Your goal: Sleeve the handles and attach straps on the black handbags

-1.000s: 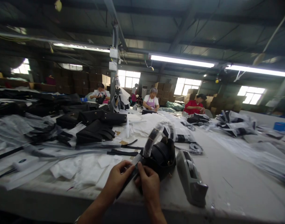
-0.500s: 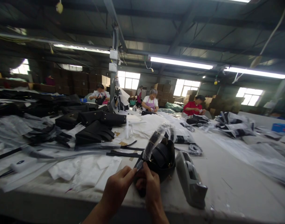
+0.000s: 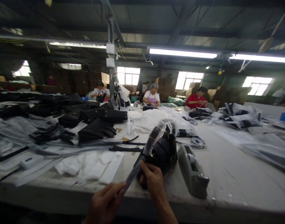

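Observation:
A black handbag (image 3: 167, 151) sits at the table's front, its handle (image 3: 154, 137) wrapped in clear plastic and arched above it. From the bag's near left side a dark strap (image 3: 132, 175), seemingly covered in clear film, runs down toward me. My left hand (image 3: 106, 200) is closed around the strap's lower end. With fingers pinched, my right hand (image 3: 153, 179) grips the strap's upper part beside the bag; some fingertips are hidden. To the right of the bag stands a grey tape dispenser (image 3: 193, 174).
White sheets (image 3: 86, 165) lie to the left on the table (image 3: 228, 186). Several black bags (image 3: 97, 129) and plastic-wrapped straps are piled beyond. A coil of wrapped strap (image 3: 198, 142) rests behind the dispenser. Co-workers (image 3: 151, 96) sit across the table, near a post (image 3: 111, 74).
My left hand has moved down and left, away from my right hand, drawing out the strap between them. My right hand stays by the bag. The view has shifted slightly.

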Demonstrator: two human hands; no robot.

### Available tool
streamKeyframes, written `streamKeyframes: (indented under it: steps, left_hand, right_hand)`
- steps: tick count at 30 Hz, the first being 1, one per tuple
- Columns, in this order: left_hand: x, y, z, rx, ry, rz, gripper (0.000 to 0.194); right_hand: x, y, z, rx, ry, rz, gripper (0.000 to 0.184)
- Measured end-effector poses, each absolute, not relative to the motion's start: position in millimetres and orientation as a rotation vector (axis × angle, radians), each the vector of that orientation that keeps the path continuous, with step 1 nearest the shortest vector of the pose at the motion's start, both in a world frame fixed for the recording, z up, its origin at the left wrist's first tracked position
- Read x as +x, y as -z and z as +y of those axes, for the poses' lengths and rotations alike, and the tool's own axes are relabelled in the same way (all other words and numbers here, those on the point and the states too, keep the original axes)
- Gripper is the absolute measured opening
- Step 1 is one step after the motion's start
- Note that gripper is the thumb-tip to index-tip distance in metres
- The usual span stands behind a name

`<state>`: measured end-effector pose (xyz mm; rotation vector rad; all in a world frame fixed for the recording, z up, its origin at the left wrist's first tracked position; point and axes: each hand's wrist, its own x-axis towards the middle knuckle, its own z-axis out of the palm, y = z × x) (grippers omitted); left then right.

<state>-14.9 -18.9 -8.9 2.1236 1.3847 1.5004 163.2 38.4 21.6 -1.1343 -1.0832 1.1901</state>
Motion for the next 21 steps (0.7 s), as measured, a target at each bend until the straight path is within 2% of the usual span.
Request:
streamKeyframes:
  steps: [3, 6, 15, 17, 21]
  left_hand:
    - [-6, -26, -4, 1.771, -1.411, 1.490, 0.022]
    - [14, -42, 17, 1.544, -1.179, 1.245, 0.033]
    - [45, -22, 26, 1.065, -0.994, 1.055, 0.046]
    - [44, -20, 25, 1.020, -1.025, 1.086, 0.047]
    - [46, -17, 25, 0.974, -1.103, 1.160, 0.055]
  right_hand:
    - [165, -24, 37, -1.143, -1.153, -1.146, 0.050]
    - [170, -29, 33, -1.163, -1.103, -1.211, 0.051]
    - [194, -36, 7, -1.207, -0.981, -1.322, 0.050]
    - [218, -31, -1, -1.291, -0.766, -1.280, 0.048]
    - [297, -20, -6, -1.557, -0.102, -0.993, 0.041]
